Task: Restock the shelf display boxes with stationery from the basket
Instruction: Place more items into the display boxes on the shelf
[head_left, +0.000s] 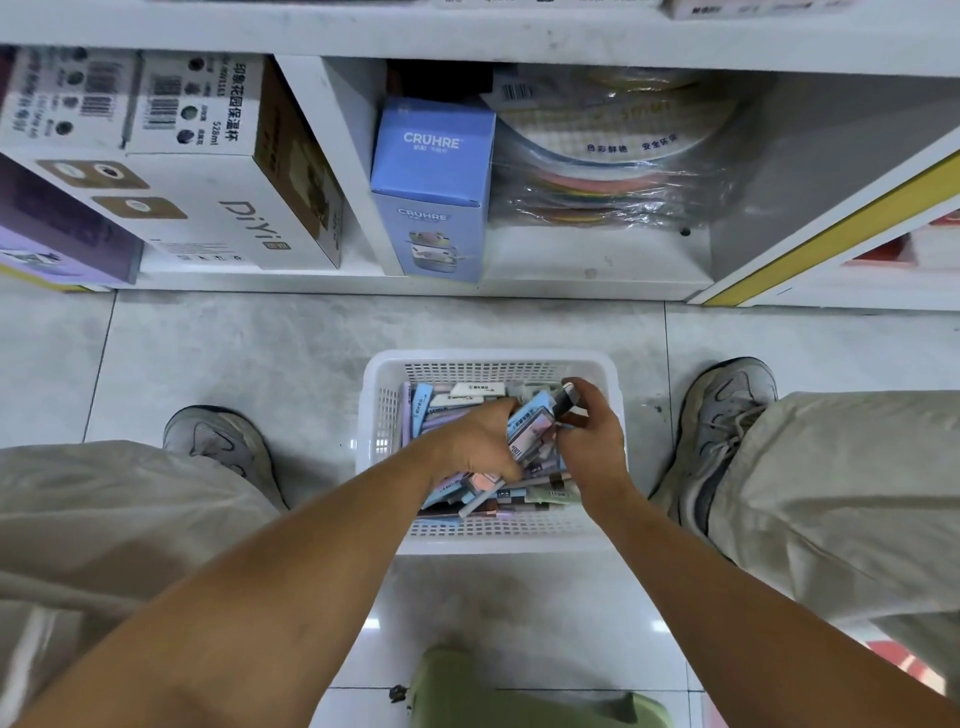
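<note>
Both hands in the basket, grabbing stationery packs

Nearest, a green rounded object (519, 696) sits at the bottom edge on the tiled floor (260, 353); cannot tell what it is. Two bare forearms reach forward and down from the lower corners. Beige trouser legs (857, 493) flank them left and right, each ending in a grey sneaker (727, 415) planted either side of the basket.

White perforated plastic basket (488, 364) stands on the floor between the feet, filled with a loose pile of small pastel stationery packs (457, 397), blue, pink, purple, white. Left hand (470, 447) is inside the basket, fingers curled around a bundle of the packs (527, 431), gripping them. Right hand (592, 436) is just beside it, pinching a dark-ended pack (566, 400) between thumb and fingers, touching the bundle.

Beyond the basket, the bottom shelf (597, 270) of a white rack. Middle compartment: a blue CRUHRE box (434, 182) upright at its left side, next to plastic-wrapped round coloured items (608, 156). Left compartment: a white DiYi carton (228, 197), a purple box (57, 228) at far left. Yellow strip (831, 228) runs along the rack edge at right.
</note>
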